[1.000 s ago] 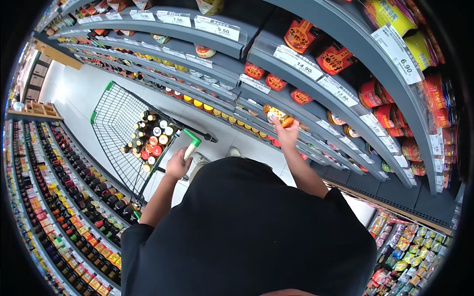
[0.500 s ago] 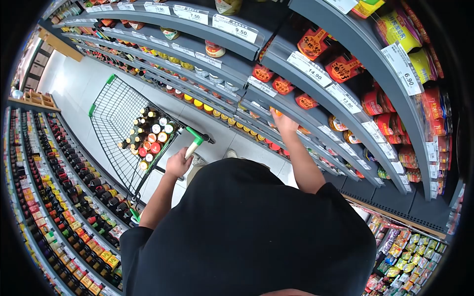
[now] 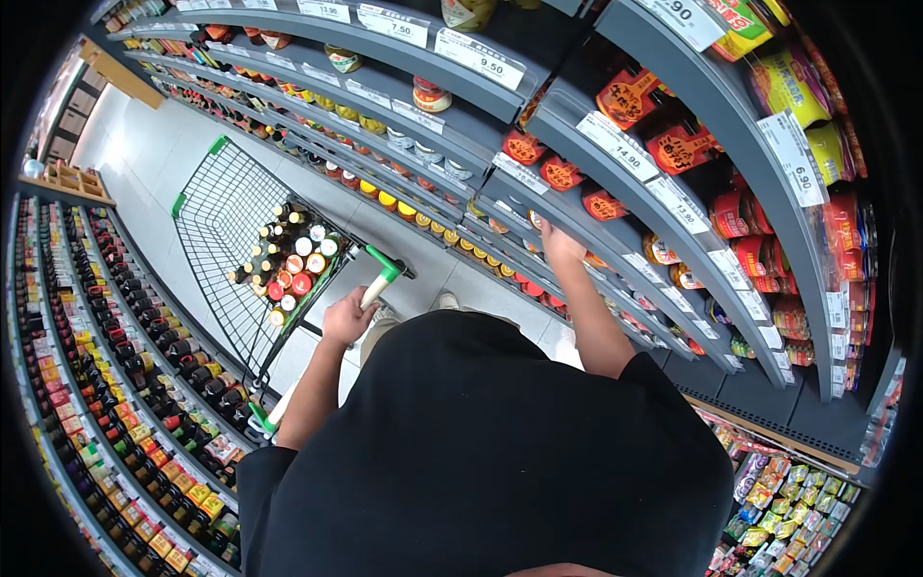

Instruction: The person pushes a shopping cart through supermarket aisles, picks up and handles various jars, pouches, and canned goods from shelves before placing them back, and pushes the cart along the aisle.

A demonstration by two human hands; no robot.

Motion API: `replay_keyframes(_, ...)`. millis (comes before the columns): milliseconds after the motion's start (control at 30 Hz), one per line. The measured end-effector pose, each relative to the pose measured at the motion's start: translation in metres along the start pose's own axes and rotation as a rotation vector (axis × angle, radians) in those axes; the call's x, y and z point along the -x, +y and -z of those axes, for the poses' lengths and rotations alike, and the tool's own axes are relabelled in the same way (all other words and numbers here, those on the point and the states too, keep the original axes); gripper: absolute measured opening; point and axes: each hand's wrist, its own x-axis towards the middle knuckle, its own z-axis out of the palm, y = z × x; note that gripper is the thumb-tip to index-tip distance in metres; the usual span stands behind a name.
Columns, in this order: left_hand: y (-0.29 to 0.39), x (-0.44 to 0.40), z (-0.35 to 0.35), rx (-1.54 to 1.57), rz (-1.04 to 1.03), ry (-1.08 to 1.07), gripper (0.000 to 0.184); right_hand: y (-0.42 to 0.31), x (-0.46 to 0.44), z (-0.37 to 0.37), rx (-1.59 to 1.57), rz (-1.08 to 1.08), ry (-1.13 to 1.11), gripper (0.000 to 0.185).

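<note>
My left hand point(image 3: 348, 317) is wrapped round the pale handle point(image 3: 380, 287) of a shopping cart point(image 3: 223, 207), which has green corners. Jars with red and white lids point(image 3: 301, 284) and dark bottles point(image 3: 279, 231) stand together at the cart's near end. On the right, my right hand point(image 3: 563, 245) reaches into a lower level of the grey shelf point(image 3: 615, 236). Its fingers close at a small, pale, roundish item point(image 3: 536, 219), mostly hidden by the shelf and fingers, so its kind is unclear. Red-labelled jars point(image 3: 561, 173) sit on the level above that hand.
Price tags point(image 3: 615, 140) line the curved shelf edges beside my right arm. Yellow-lidded jars point(image 3: 387, 201) stand low along the aisle. Another rack of bottles point(image 3: 159, 370) runs along the left. Packaged goods point(image 3: 793, 510) lie at lower right. Pale floor tiles point(image 3: 144, 144) show around the cart.
An orange patch at my right fingertips has given way to a pale one. My right hand has barely shifted, and the shelves sit slightly further right in view. My left hand stays on the handle.
</note>
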Motion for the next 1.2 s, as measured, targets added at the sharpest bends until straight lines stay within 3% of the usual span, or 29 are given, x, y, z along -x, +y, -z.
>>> replay_keyframes(233,-0.004,-0.004,0.005,-0.034,0.021,0.011,0.036,0.013,-0.008,-0.007,-0.022,-0.022,-0.168,0.046)
replay_keyframes(333,-0.011,-0.007,0.007,-0.022,0.049,0.011,0.037,0.002,-0.002,0.008,-0.047,-0.12,-0.139,0.05)
replay_keyframes(567,-0.024,-0.016,0.021,0.041,0.114,-0.028,0.04,0.021,0.019,-0.014,0.091,-0.078,-0.043,0.057)
replay_keyframes(633,-0.025,-0.017,0.026,0.056,0.129,-0.03,0.039,0.022,0.022,-0.022,0.108,-0.104,-0.139,0.066)
replay_keyframes(767,-0.03,-0.021,0.034,0.124,0.137,-0.055,0.042,-0.034,0.038,-0.007,-0.048,-0.157,-0.199,0.073)
replay_keyframes(933,-0.046,-0.026,0.041,0.138,0.128,-0.025,0.041,-0.113,0.022,-0.02,-0.291,0.28,-0.063,0.083)
replay_keyframes(1100,-0.058,-0.025,0.057,0.118,0.16,-0.057,0.042,-0.163,-0.044,-0.048,-0.174,0.214,-0.113,0.074)
replay_keyframes(1167,-0.071,-0.025,0.057,0.119,0.146,-0.036,0.045,-0.179,-0.067,-0.044,-0.134,0.013,-0.454,0.068)
replay_keyframes(1200,-0.078,-0.023,0.057,0.124,0.135,-0.044,0.047,-0.182,-0.072,-0.047,-0.149,0.012,-0.421,0.08)
